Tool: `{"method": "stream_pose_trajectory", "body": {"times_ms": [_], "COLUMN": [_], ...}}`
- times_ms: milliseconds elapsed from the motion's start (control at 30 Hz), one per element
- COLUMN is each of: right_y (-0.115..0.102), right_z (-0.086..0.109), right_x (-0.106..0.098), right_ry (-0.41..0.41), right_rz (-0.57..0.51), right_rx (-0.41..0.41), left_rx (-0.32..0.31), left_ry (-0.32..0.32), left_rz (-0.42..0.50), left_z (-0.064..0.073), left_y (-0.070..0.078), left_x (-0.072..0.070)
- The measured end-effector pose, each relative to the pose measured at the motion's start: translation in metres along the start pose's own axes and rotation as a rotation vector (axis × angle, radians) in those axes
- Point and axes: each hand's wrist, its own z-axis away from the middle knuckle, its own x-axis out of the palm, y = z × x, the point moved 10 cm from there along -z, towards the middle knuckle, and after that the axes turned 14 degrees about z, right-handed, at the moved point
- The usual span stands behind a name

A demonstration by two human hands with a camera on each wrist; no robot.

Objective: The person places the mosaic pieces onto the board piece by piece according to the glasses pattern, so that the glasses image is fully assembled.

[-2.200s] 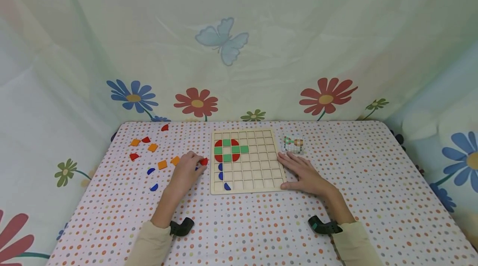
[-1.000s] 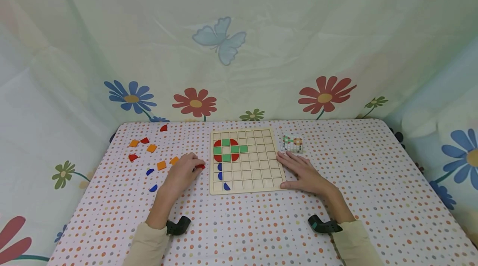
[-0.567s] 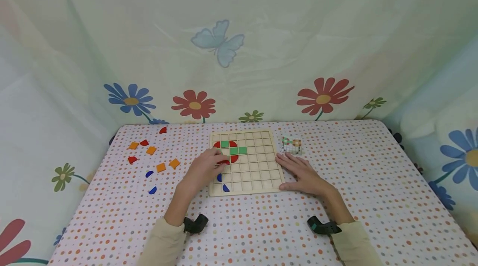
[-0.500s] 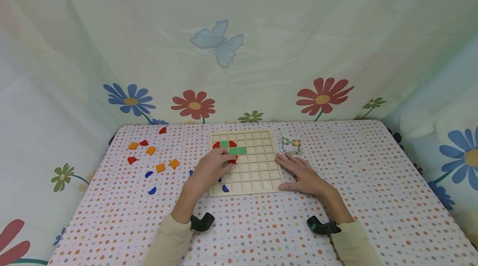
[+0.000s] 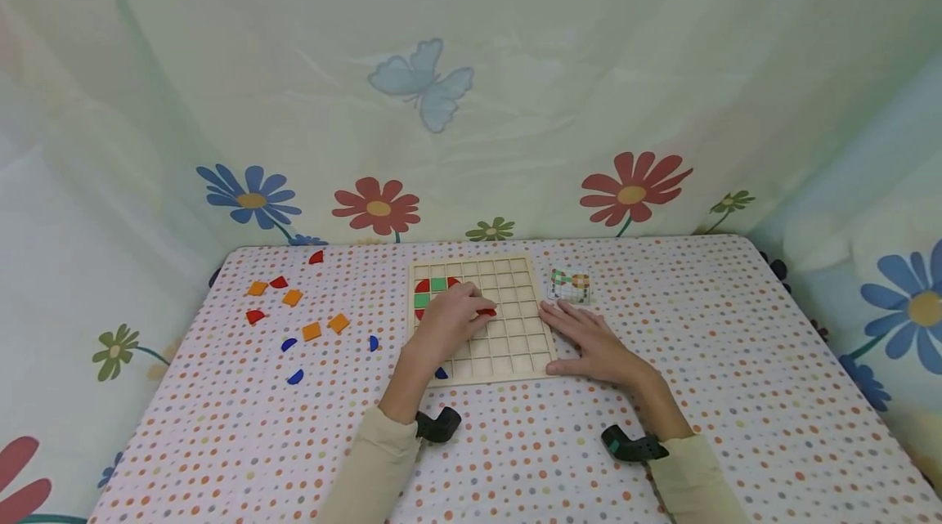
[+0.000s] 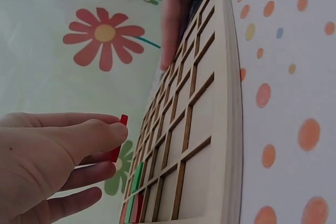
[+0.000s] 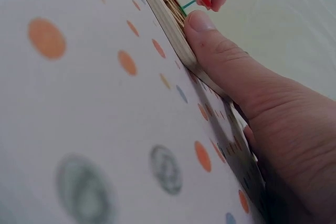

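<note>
Piece [image 5: 486, 312] pinched by left hand [image 5: 447, 320] above board [image 5: 504, 346]

We find the left forearm reaching over the board's near edge, the back of the hand upward and the fingers pointing right. Thumb and forefinger are closed on the piece, which is red and thin; the remaining fingers bend loosely, clear of it. We note the right hand [image 5: 596, 348] at the board's right edge with nothing in its grasp: fingers extended and spread, thumb tip resting on the rim by the near corner.

The piece sits at the very tips of thumb and forefinger, over the middle of the grid.

From the head view we see only a red sliver and cannot judge height. The left wrist view shows the piece edge-on and apart from the board's surface. The right wrist view shows a small red corner between fingertips. Only the head view takes in the orange squares [image 5: 311, 331] and blue half-circles [image 5: 295, 377] left of the board, and the printed card [image 5: 570, 287] just beyond the right hand. Some cells lie hidden under the left hand.
</note>
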Motion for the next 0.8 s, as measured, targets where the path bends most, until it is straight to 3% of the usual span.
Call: {"method": "stream_pose_trajectory", "body": {"times_ms": [400,800], "right_y": [0.001,0.000], "right_z": [0.000,0.000], "right_x": [-0.001,-0.001], "right_ry": [0.003,0.007], "right_rz": [0.004,0.024], "right_rx": [-0.014,-0.013], "left_rx": [0.032,0.041], "left_ry": [-0.003,0.020], "left_rz": [-0.029,-0.038], "left_z": [-0.010,-0.012], "left_y": [0.000,-0.003], "left_x": [0.014,0.015]}}
